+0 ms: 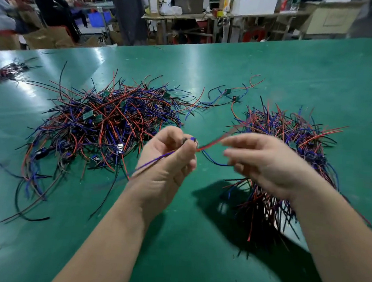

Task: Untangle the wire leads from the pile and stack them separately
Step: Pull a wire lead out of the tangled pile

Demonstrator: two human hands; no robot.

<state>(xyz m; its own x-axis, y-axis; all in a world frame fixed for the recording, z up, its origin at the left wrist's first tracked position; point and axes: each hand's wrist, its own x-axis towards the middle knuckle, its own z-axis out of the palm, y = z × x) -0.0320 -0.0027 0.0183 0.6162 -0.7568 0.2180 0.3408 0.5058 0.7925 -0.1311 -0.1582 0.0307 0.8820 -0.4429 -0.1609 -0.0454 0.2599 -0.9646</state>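
Held lead (209,145): in the air between both hands, above the bench (195,251); red and blue strands spanning the gap.
Left hand (166,159): fingers (189,145) curled, pinching the lead at its small end piece.
Right hand (265,164): motion-blurred at the strands' far end; pinched shut or loose, cannot tell.
Tangled pile (102,124): on the bench, left of the hands.
Sorted stack (291,135): right, partly behind the right hand.
Handling: likely light, limp, snag-prone; best gripped at the stiffer end piece, drawn out slowly.
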